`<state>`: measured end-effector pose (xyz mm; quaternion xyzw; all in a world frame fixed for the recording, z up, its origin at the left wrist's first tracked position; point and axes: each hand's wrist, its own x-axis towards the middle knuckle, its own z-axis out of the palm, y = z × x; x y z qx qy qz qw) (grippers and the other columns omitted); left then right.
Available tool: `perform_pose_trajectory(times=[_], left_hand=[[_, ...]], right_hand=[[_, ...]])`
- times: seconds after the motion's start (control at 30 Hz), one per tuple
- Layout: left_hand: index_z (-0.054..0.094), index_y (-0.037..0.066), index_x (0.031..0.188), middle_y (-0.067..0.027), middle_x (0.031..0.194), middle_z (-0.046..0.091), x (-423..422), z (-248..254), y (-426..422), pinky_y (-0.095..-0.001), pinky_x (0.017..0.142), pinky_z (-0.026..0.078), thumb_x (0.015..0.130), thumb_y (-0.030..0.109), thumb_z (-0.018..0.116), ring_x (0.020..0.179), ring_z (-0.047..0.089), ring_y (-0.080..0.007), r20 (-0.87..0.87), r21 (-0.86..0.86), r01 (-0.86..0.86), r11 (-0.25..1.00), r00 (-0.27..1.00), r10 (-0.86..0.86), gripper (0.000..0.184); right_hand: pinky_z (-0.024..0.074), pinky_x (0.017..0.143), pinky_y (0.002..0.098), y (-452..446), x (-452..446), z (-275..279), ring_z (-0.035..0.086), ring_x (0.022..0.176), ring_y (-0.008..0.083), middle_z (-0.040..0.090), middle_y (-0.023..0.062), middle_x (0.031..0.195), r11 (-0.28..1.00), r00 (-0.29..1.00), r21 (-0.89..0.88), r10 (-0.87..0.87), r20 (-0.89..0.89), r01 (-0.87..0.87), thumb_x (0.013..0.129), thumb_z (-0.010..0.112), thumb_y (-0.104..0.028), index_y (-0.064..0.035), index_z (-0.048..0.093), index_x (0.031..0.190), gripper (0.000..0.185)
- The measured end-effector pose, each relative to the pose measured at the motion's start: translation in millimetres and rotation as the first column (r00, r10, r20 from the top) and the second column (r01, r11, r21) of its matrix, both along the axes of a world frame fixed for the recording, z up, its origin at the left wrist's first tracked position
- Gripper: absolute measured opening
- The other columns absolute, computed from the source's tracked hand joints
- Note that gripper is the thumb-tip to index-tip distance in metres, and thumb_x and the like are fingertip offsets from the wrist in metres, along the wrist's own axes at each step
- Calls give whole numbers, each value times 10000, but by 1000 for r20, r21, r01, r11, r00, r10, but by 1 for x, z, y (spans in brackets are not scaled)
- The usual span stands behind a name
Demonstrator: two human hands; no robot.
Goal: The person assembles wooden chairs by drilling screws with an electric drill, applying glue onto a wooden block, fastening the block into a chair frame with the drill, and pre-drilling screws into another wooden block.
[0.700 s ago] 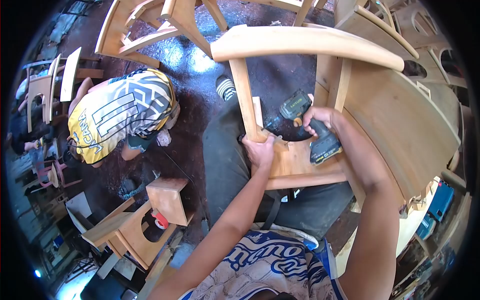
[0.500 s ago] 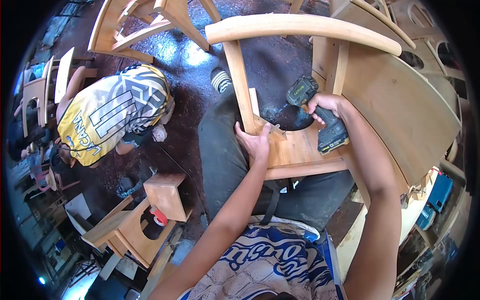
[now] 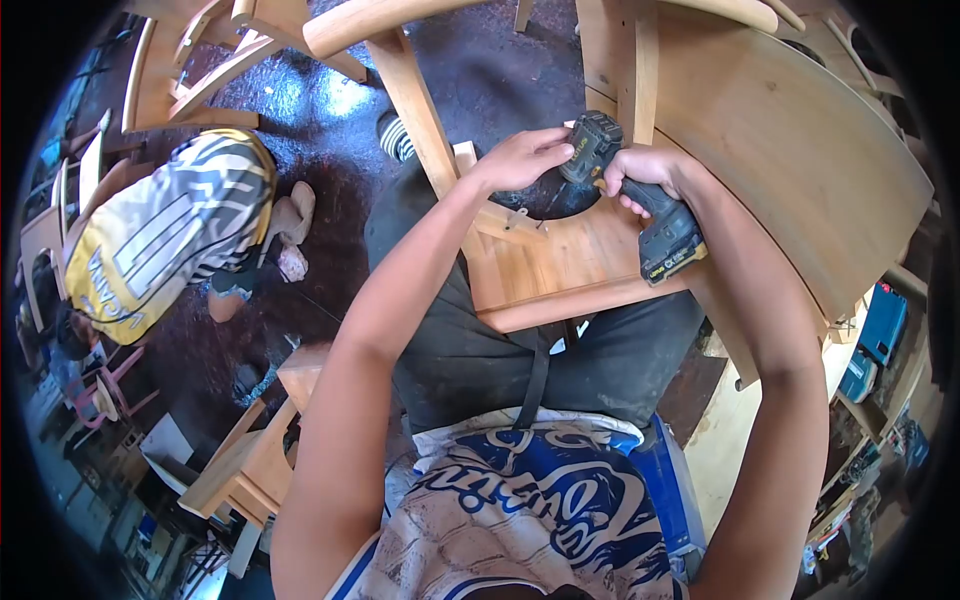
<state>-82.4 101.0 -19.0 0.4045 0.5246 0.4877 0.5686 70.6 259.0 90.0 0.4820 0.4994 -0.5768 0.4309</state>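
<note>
My right hand (image 3: pixel 642 178) is wrapped round the handle of a dark cordless drill (image 3: pixel 672 232), whose battery end points toward me. At the drill's head is my left hand (image 3: pixel 527 158), its fingers stretched out and reaching the front of the tool; whether it holds a bit is too small to tell. Both hands are above a wooden chair frame (image 3: pixel 562 262) lying across my lap. On the frame, a wooden corner block (image 3: pixel 508 222) has a small metal piece near it, below my left hand. A wooden leg (image 3: pixel 415 105) rises just beyond my left wrist.
Another person (image 3: pixel 170 235) bends over at the left. Wooden chair parts (image 3: pixel 240 465) lie at the lower left, more chair frames (image 3: pixel 205 65) at the top left. A large curved wooden panel (image 3: pixel 790 170) stands to my right, with a blue case (image 3: pixel 881 322) beyond it.
My left hand has left the corner block and moved up and right to the drill's head. The view has shifted, so the chair frame appears further left and higher.
</note>
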Motion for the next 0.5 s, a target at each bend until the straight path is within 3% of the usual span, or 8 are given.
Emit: perform_pose_trajectory(times=[0.07,0.1,0.5], left_hand=[[498,21,1439,-94,1283,655,-2,-6,0,-308,1017,460,1019,221,588,1141,600,-146,70,-6,-14,1000,997,14,474],[385,-28,1501,-116,1469,509,-4,-4,3,-334,1128,382,1028,219,586,1330,473,-177,195,-29,86,996,978,-79,570],[403,-23,1493,-108,1469,514,-5,3,0,-347,1122,389,1010,219,614,1324,487,-186,186,-38,88,995,979,-79,580]], right_hand=[[482,510,342,3,-1,0,546,556,172,558,62,697,1000,1000,2,-20,8,20,763,661,-195,-78,611,887,177],[480,505,344,5,-1,1,546,552,174,559,63,697,1000,1000,1,-27,15,27,760,665,-184,-74,614,896,181],[478,494,351,-1,-2,-5,549,542,176,571,68,686,1000,999,18,-19,40,18,771,665,-153,-50,624,864,145]])
